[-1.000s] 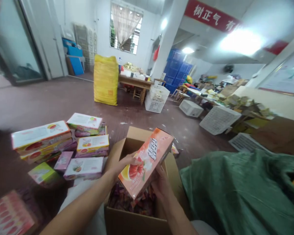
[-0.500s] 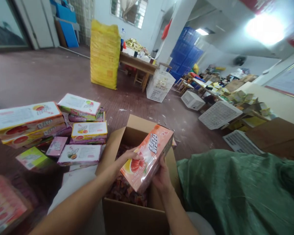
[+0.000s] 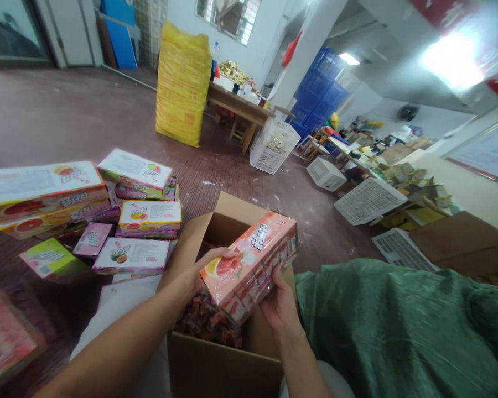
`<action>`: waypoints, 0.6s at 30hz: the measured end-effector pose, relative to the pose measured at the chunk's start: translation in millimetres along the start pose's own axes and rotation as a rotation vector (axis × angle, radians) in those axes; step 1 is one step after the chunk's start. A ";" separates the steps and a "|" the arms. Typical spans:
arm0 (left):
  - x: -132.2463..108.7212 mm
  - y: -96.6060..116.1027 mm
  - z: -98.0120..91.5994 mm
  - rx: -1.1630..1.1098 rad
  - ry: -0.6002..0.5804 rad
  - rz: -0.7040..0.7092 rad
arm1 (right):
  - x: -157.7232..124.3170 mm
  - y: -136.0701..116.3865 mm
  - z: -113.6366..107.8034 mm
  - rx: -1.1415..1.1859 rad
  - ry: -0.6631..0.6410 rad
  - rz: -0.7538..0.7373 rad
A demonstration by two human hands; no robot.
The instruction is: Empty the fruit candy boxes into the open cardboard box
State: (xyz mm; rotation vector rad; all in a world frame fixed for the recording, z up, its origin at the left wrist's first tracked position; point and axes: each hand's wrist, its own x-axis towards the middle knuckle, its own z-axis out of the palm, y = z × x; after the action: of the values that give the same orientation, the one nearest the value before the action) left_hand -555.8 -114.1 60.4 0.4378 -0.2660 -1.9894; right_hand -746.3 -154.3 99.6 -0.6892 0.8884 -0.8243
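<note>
Between my two hands is an orange-pink printed box [image 3: 255, 254] with fruit pictures on top and a shiny wrapped side. My left hand [image 3: 209, 268] grips its near left end, the thumb lying over the top face. At its lower right side, my right hand [image 3: 280, 301] holds it with the fingers partly hidden beneath. The box is tilted above an open cardboard carton [image 3: 228, 359]. Inside the carton lie many small wrapped pieces [image 3: 207, 323] in reddish-brown colours; what they are is too small to tell.
Stacked printed boxes [image 3: 149, 215] lie to the left, with a green box [image 3: 53, 257] nearer. A large green sack [image 3: 398, 326] fills the right. Farther off stand a yellow bale [image 3: 182, 85], white crates [image 3: 274, 146], a wooden table [image 3: 238, 108] and blue crates [image 3: 319, 88].
The held box has been turned so that more of its right side shows. Both hands keep hold of it. The view has shifted slightly.
</note>
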 end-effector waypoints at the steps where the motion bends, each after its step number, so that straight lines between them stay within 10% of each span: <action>1: 0.5 -1.3 -0.3 -0.004 0.003 0.014 | -0.6 -2.0 1.5 0.010 0.003 -0.002; 18: -2.3 4.1 14.1 0.271 0.169 0.277 | 22.5 5.9 -5.5 -0.158 0.133 -0.189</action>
State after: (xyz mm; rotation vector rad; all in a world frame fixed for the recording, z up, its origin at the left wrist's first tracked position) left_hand -557.4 -113.9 75.1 0.6995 -0.4657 -1.6405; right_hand -740.7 -171.2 83.7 -0.8737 1.0271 -0.9848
